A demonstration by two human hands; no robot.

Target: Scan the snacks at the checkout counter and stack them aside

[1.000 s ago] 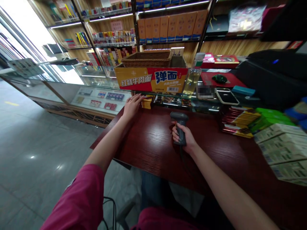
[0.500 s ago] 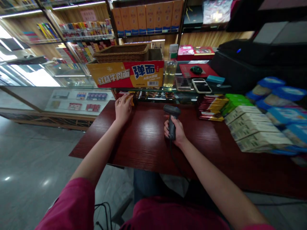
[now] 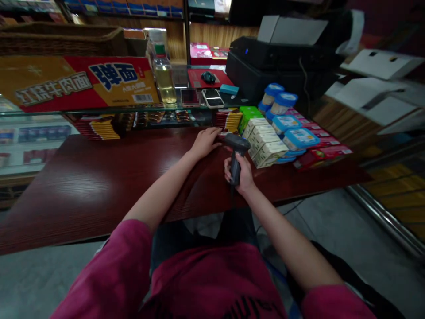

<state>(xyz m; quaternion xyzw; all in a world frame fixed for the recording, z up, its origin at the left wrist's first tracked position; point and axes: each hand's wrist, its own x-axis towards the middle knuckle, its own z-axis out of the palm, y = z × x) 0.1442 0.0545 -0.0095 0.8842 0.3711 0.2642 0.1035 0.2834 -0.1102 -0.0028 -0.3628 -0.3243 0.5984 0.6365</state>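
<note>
In my right hand [image 3: 244, 175] is a dark barcode scanner [image 3: 236, 155], fingers wrapped round its handle and its head pointing up and away. My left hand [image 3: 206, 141] is low over the brown table, fingers stretched and thumb apart. Its fingertips reach the foot of a stack of red-and-yellow snack packets [image 3: 229, 119]; whether they touch a packet is unclear. Right of the stack are green packs [image 3: 249, 115] and pale small cartons [image 3: 265, 144]. Another stack of the red-and-yellow packets [image 3: 101, 127] lies at the far left.
Behind the table, a glass shelf holds a noodle carton [image 3: 79, 84], a bottle of yellowish liquid [image 3: 164, 79], a phone [image 3: 213, 98] and a mouse [image 3: 208, 77]. Blue-lidded tubs [image 3: 300, 138] and red boxes [image 3: 327, 153] stand at right, near a black machine [image 3: 279, 55].
My view has turned right. My left hand has left the left packet stack and moved right to the other one, beside the scanner. My right hand still grips the scanner.
</note>
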